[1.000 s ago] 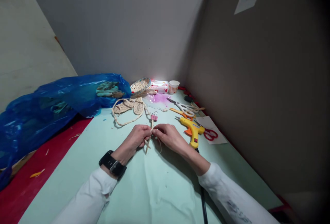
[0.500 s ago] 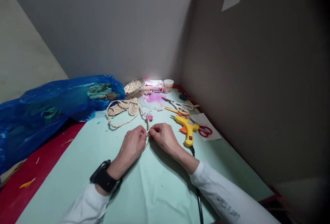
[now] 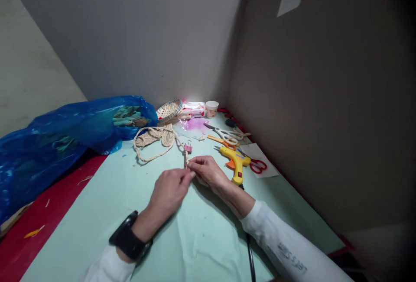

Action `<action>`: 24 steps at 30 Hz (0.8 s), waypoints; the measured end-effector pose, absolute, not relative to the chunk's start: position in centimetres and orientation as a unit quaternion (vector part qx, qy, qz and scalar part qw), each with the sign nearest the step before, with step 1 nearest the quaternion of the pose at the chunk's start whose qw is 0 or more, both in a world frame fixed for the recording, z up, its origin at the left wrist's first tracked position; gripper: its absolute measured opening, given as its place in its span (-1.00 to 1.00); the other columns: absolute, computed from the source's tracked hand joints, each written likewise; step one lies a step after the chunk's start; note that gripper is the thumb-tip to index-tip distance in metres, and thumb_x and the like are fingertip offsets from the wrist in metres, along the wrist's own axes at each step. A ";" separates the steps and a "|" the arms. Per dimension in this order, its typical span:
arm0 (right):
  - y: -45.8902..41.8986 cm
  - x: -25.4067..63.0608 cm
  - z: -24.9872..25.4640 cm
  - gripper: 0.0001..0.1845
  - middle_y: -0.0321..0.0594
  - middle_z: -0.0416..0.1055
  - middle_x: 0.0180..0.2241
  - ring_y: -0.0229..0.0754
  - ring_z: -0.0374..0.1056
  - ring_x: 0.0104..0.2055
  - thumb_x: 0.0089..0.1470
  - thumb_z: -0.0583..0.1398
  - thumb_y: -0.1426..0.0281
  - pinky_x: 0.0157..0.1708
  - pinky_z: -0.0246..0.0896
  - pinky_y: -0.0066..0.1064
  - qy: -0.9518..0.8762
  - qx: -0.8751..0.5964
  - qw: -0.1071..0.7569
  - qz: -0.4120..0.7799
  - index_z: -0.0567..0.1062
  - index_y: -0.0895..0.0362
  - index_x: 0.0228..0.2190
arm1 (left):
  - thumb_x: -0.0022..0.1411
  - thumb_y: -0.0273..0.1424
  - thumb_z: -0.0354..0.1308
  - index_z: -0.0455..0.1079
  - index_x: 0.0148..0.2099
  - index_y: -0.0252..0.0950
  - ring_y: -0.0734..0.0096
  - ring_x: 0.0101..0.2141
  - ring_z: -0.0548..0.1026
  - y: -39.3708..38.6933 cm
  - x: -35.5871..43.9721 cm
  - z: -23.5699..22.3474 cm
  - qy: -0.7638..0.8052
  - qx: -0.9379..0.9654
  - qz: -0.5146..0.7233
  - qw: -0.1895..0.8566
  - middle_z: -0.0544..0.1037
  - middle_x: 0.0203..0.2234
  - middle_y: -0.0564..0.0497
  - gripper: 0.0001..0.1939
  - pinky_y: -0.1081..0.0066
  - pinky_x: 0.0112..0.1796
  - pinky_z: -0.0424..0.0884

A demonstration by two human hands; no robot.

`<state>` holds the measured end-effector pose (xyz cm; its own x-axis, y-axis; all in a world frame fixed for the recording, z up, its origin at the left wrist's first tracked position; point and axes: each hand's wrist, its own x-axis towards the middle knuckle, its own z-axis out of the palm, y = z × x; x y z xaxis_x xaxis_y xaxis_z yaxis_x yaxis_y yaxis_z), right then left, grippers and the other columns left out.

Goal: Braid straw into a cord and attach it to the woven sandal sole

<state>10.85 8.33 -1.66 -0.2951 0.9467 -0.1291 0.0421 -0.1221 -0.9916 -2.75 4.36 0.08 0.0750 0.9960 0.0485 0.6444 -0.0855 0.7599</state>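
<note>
A braided cord (image 3: pixel 150 159) of pale natural fibre loops over the table and runs to a pink binder clip (image 3: pixel 187 148). Just below the clip, both my hands meet at the cord's working end. My right hand (image 3: pixel 208 170) pinches the cord between thumb and fingertips. Close against it, my left hand (image 3: pixel 171 189) is closed, its thumb and forefinger pressed together at the strands; the strands there are mostly hidden by the fingers. A coiled part of the braid (image 3: pixel 167 136) lies beyond the clip.
At right lie a yellow glue gun (image 3: pixel 237 160) with a black cable, red-handled scissors (image 3: pixel 259 166) on white paper and white-handled scissors (image 3: pixel 227 136). A blue plastic bag (image 3: pixel 81 121) fills the left. Behind stand a woven basket (image 3: pixel 170 109) and a paper cup (image 3: pixel 212 108).
My left hand has shifted slightly down and toward the right hand, its fingers now meeting the right fingertips lower down. The right hand stays at the cord below the clip.
</note>
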 end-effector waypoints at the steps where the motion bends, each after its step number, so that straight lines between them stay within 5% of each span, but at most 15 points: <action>1: 8.3 10.8 -1.6 -0.80 -0.43 0.16 -0.74 -0.42 -0.11 -0.73 -0.08 0.16 0.31 -0.72 -0.27 -0.51 -0.535 -0.453 0.377 0.605 0.44 0.20 -0.57 | 0.19 -0.30 0.06 0.32 -0.52 -0.22 0.28 -0.48 0.38 4.8 -3.2 0.2 0.615 0.656 0.314 0.304 0.45 -0.60 0.00 -0.75 0.41 -0.44 0.12; 6: 8.1 10.8 -1.2 -0.82 -0.50 0.02 -0.78 -0.44 -0.19 -0.76 -0.07 0.14 0.34 -0.73 -0.36 -0.51 -0.523 -0.447 0.371 0.624 0.42 0.20 -0.57 | 0.20 -0.20 -0.02 0.30 -0.36 -0.24 0.49 -0.73 0.18 7.1 -3.9 -0.6 0.580 0.585 0.321 0.468 0.31 -0.73 0.13 -0.77 0.48 -0.65 0.04; 12: 7.7 10.8 -0.9 -0.80 -0.46 0.08 -0.75 -0.41 -0.14 -0.74 -0.01 0.10 0.32 -0.72 -0.26 -0.50 -0.554 -0.463 0.355 0.594 0.37 0.17 -0.55 | 0.08 -0.25 0.11 0.24 -0.42 -0.29 0.68 -0.71 0.07 7.5 -3.3 -1.1 0.510 0.522 0.331 0.598 0.28 -0.60 0.14 -0.79 0.56 -0.69 -0.02; 20: 7.8 11.0 -1.2 -0.77 -0.31 0.31 -0.64 -0.32 0.15 -0.58 0.07 0.05 0.47 -0.53 -0.03 -0.48 -0.696 -0.509 0.292 0.414 0.44 0.19 -0.54 | 0.10 -0.35 0.08 0.23 -0.48 -0.28 0.66 -0.75 0.07 7.2 -3.2 -1.5 0.535 0.508 0.352 0.576 0.28 -0.67 0.15 -0.84 0.54 -0.72 -0.03; 24: 6.8 11.1 -0.4 -0.77 -0.16 0.46 -0.49 -0.24 0.28 -0.44 0.12 0.05 0.51 -0.46 -0.08 -0.42 -0.761 -0.534 0.245 0.275 0.46 0.20 -0.48 | 0.10 -0.38 0.06 0.22 -0.55 -0.25 0.61 -0.80 0.08 7.3 -2.9 -1.8 0.567 0.526 0.359 0.522 0.20 -0.76 0.22 -0.80 0.48 -0.71 -0.07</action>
